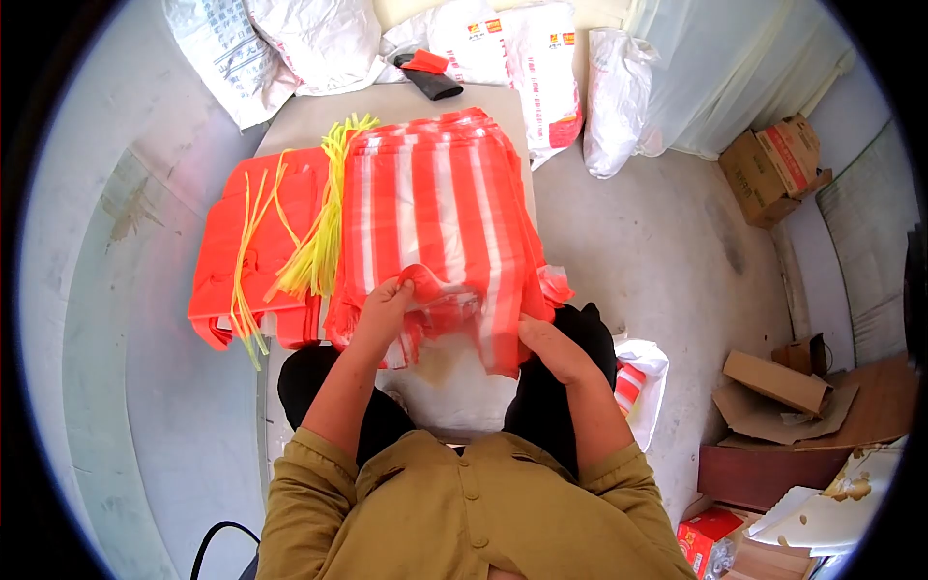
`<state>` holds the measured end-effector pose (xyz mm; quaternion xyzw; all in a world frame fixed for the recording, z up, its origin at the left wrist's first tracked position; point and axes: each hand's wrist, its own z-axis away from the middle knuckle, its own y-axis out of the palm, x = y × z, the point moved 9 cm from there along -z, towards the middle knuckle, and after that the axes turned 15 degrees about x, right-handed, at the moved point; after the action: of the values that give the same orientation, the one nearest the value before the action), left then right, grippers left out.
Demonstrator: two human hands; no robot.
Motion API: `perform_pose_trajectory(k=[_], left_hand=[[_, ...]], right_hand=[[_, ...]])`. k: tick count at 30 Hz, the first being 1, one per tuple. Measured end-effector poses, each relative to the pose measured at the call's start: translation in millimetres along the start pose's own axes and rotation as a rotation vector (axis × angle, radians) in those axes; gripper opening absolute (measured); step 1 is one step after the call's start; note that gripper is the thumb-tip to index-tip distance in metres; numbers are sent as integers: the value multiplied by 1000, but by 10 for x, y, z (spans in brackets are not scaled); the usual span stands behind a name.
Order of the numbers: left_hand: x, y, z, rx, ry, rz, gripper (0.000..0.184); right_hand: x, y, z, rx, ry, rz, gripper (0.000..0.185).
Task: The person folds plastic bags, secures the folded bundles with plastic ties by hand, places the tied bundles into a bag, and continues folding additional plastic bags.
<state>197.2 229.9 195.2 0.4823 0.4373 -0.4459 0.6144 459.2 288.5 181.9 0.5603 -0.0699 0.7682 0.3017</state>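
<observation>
A stack of red-and-white striped plastic bags (430,208) lies in front of me, their cut-out handle ends towards my body. My left hand (385,307) is closed, pinching the top bag's near edge between thumb and fingers, and the film bunches up there. At the near right corner, my right hand (553,346) grips the side of the striped bags, its fingertips partly hidden by the film. Left of the stack lies a pile of plain red plastic bags (253,217). Yellow plastic ties (324,237) lie in a bundle between the piles, with several loose strands over the red bags.
The bags rest on a table (290,124). White woven sacks (464,43) stand along its far side, with a black-and-red item (430,77) near them. At right are cardboard boxes (768,174) and flattened cardboard (783,396). A white sack (655,362) holding striped material stands beside my right leg.
</observation>
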Motion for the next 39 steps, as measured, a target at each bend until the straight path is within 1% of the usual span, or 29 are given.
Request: perform_pose_trajectory(k=[2,5,8,11,12,14,15,16,18,21,22,24,25,28,29,32,33,34,36,37,39], left_hand=[[0,9,3,-10,-8,-16,25],[9,-12,2,-25,-20,-35,25],[0,-19,22,-18,-20,-37,25],[-74,55,47,-2,-9,-4,25],[-76,60,45,2,-5,2,25],[-65,53,40,12,5,-16,27],[-27,34,25,21,11,-41,28],[17,13,6,30,18,-65,30],[154,-52,-25,43,9,-178,28],[162,16,32,96,10,-424,24],[137,49,70,114,12,-518,22],[-211,259,227,90,156,-798,17],[-331,347,293,76,228,-938,17],[-290,390,330,84,412,-1062,27],[-304,401,351,80,443,-1093,29],[-353,469,387,68,521,-1185,36],[-341,477,393,66,537,-1211,37],[-337,490,397,64,553,-1237,38],[-393,535,423,62,573,-1256,32],[-410,556,430,62,582,-1265,29],[-409,577,432,65,609,-1289,31]], right_hand=[[314,216,117,36,-100,-30,47],[107,58,27,16,-80,-129,48],[-149,-69,-112,-68,-94,-337,39],[-251,-118,-142,-218,-169,-27,23],[-334,-125,-148,-290,-210,-78,22],[-357,-71,-106,-433,-290,-182,28],[-406,-33,-66,-416,-267,-271,50],[-357,-20,-22,-429,-284,-234,55],[-288,-9,76,-455,-319,-159,65],[-111,57,284,-404,-303,-91,72],[-88,55,335,-389,-266,-29,70],[-72,50,439,-358,-190,92,67],[-65,19,521,-411,-165,118,54],[167,-49,712,-480,-196,523,44],[309,-25,779,-529,-282,550,36],[797,152,747,-525,-411,884,35],[955,243,698,-512,-408,936,34],[1069,326,582,-453,-409,943,34],[1240,468,299,-335,-409,952,33],[1272,509,99,-276,-372,965,33],[1285,591,-312,-157,-299,990,32]])
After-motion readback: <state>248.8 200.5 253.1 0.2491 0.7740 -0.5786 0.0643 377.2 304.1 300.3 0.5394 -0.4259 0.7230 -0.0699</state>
